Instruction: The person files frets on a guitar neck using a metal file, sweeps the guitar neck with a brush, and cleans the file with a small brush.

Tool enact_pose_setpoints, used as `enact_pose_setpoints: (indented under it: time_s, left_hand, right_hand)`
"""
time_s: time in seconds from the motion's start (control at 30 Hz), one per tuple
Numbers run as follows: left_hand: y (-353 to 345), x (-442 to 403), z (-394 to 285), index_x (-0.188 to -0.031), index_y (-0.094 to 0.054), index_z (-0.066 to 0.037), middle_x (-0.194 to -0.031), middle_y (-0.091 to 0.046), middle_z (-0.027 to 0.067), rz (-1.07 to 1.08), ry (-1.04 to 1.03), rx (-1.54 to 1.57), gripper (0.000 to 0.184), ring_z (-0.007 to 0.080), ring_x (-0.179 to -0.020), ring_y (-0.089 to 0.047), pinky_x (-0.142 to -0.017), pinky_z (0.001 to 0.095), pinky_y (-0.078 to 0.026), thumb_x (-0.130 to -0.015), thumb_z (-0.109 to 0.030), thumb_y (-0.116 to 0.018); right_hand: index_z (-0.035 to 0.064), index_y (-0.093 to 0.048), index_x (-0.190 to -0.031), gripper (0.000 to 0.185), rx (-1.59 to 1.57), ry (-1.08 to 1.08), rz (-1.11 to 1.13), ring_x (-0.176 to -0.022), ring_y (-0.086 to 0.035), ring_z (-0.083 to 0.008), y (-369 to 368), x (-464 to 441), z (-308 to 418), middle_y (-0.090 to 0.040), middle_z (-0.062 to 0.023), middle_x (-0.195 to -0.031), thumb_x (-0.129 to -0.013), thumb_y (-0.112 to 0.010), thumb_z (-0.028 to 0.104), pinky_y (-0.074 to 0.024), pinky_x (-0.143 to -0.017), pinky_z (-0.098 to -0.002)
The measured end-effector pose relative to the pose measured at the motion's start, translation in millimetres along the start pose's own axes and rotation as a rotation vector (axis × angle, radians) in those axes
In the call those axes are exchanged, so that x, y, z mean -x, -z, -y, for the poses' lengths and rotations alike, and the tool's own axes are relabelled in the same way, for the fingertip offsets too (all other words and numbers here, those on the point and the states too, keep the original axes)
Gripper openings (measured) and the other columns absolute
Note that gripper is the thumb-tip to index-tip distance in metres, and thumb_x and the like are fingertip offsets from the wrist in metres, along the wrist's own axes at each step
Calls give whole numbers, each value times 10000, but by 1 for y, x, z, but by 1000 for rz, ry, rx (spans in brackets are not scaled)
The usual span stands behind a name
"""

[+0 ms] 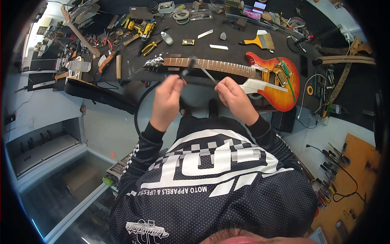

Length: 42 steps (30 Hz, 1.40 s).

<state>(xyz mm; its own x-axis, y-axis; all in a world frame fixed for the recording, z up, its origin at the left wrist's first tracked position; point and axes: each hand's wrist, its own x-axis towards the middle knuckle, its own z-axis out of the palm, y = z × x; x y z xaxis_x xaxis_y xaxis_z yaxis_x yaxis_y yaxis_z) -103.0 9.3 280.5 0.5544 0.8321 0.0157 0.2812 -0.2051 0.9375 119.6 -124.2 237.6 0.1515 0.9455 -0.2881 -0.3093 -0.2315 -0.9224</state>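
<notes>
My left hand (166, 97) is closed around a short dark, slender object (185, 73). Motion smears it, so its kind does not show. Fingers pinched together, my right hand (235, 97) grips a thin metal rod (206, 74) that slants up to the left. The rod's far tip and the dark object's end overlap in view above the fretboard; whether they touch I cannot tell. Beyond both hands an electric guitar (290, 69) with a sunburst body lies across the bench, its headstock (154, 62) to the left. A green band (291, 77) crosses the body.
On the dark bench (134, 87) lie a yellow drill (147, 32), pliers (150, 49), a small bottle (166, 38) and a wide brush (260, 41). Another guitar neck (79, 34) leans at the left. Several hand tools hang on a wooden board (357, 162) at the lower right.
</notes>
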Motion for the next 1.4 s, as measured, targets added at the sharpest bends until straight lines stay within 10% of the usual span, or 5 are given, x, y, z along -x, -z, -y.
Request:
enact_pose_setpoints:
  time_s: [0.13, 0.4, 0.67, 1.13, 1.4]
  left_hand:
    - [-16, -3, 12, -1057, -695, 24, -732, -565, 14, 33, -52, -58, 267, 109, -649, -501, -601, 294, -400, -1171, -194, -591]
    - [-14, 17, -2, -1508, -558, -67, -705, -362, -51, 328, 444, 1011, 334, 57, -562, -304, -507, 240, -261, -1223, -227, -486]
    - [-19, -9, -20, -1485, -665, -67, -1107, -789, 66, 25, -151, -159, 341, 112, -740, -564, -729, 266, -487, -1159, -49, -566]
    - [-11, 5, -17, -1460, -687, -45, -1199, -804, 104, 254, -100, -106, 357, 127, -846, -641, -801, 276, -536, -1123, 10, -581]
    - [-9, -6, -14, -1472, -684, -47, -917, -643, 2, 262, 32, -10, 338, 52, -785, -499, -708, 235, -436, -1157, -35, -561]
  right_hand:
    - [36, -600, -1106, 229, -67, -16, 16, -633, -404, -44, 2, 2, 8, -470, 61, -761, -1208, -527, 228, -339, -574, -240]
    - [44, -604, -1111, 239, -75, -29, 13, -641, -407, -37, 17, 9, 13, -472, 60, -762, -1215, -519, 241, -340, -579, -234]
    - [39, -598, -1113, 228, -76, -9, 67, -655, -394, -39, 19, 13, 13, -468, 64, -768, -1212, -514, 227, -344, -595, -241]
    - [55, -599, -1120, 220, -60, 2, 25, -641, -373, -30, 31, 9, 10, -448, 73, -768, -1214, -516, 236, -313, -577, -228]
    - [56, -595, -1128, 226, -10, 1, 34, -642, -372, -26, 26, 10, 14, -438, 75, -770, -1218, -512, 245, -306, -570, -222]
